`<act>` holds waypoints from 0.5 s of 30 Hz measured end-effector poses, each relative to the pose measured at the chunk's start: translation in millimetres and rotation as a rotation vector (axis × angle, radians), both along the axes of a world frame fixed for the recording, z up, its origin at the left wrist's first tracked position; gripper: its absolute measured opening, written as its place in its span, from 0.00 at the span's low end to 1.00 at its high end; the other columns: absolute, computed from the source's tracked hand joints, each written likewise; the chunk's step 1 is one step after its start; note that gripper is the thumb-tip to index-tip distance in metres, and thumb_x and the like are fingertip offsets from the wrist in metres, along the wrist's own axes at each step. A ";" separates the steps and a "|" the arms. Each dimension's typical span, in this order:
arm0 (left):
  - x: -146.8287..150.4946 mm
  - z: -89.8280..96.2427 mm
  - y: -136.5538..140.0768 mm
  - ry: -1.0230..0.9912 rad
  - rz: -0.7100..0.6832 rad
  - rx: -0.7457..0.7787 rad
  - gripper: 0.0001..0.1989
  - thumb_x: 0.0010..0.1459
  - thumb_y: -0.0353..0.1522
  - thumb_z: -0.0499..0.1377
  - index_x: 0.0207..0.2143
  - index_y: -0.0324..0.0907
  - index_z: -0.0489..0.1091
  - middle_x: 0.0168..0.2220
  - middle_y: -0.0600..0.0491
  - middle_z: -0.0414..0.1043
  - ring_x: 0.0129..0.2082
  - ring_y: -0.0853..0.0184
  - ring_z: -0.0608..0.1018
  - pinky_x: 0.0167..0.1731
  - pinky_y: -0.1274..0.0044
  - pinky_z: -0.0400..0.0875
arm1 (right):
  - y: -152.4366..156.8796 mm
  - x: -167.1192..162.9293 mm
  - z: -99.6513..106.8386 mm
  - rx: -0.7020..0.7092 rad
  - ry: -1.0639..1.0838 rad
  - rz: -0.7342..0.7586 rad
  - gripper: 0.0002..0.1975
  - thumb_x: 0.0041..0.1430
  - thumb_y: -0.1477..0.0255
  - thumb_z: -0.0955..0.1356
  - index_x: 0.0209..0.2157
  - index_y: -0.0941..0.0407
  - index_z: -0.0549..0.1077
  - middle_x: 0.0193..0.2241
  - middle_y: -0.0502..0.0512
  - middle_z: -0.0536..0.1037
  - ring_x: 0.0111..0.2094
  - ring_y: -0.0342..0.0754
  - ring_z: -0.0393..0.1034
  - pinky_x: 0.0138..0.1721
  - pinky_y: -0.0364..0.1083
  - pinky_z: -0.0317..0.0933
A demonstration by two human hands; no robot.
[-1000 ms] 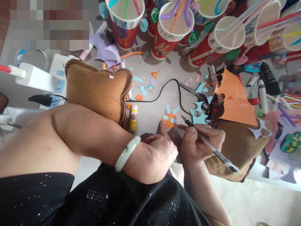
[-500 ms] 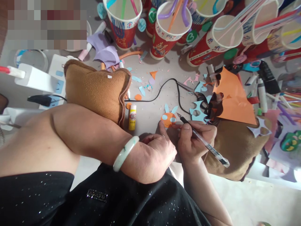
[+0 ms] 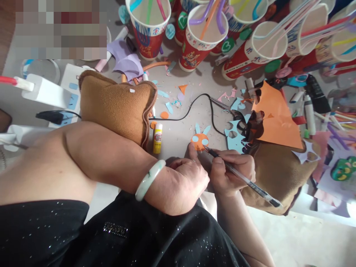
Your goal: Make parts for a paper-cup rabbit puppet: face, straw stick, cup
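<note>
On the grey table lies a small paper rabbit (image 3: 198,147), an orange disc with two light-blue ears and two light-blue eyes. My left hand (image 3: 187,181) pins its lower left edge with an outstretched index finger, the other fingers curled under. A pale green bangle (image 3: 150,180) circles that wrist. In my right hand (image 3: 233,172) is a clear gel pen (image 3: 250,184), tilted, its tip at the rabbit's right side near the eye. Whether the tip touches the paper, I cannot tell. A yellow glue stick (image 3: 157,139) lies left of the rabbit.
Red paper cups (image 3: 204,40) with coloured straws crowd the back. Brown cushions lie left (image 3: 116,105) and right (image 3: 280,174). Orange paper (image 3: 278,118) and cut blue paper (image 3: 236,135) lie at right. A black cord (image 3: 178,118) crosses the table; a power strip (image 3: 68,79) is at left.
The pen has moved left and down, its tip going from beside the rabbit to the rabbit's right edge. My left finger keeps its place on the paper. The view has shifted slightly.
</note>
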State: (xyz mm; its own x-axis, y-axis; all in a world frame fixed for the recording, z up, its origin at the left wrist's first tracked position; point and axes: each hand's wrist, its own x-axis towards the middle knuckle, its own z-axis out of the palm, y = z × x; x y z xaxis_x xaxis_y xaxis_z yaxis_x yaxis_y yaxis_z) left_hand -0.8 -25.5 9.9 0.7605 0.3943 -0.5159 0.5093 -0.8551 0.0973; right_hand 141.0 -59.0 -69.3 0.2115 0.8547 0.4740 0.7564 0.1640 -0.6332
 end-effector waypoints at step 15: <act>20.8 -37.3 -26.0 -0.074 0.174 0.067 0.25 0.66 0.26 0.52 0.63 0.26 0.70 0.63 0.16 0.63 0.41 0.39 0.85 0.17 0.65 0.74 | 11.8 -10.0 18.0 0.027 -0.080 0.118 0.05 0.58 0.72 0.69 0.30 0.51 0.67 0.23 0.45 0.81 0.24 0.47 0.81 0.19 0.41 0.65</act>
State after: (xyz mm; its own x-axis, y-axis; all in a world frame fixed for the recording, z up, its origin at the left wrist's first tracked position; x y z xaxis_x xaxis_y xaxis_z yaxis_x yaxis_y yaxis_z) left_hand 20.0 -51.5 -27.4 0.7130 0.5542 -0.4296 0.6432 -0.7608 0.0860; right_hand 131.0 -47.2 -51.3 0.0707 0.8582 0.5084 0.7787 0.2710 -0.5658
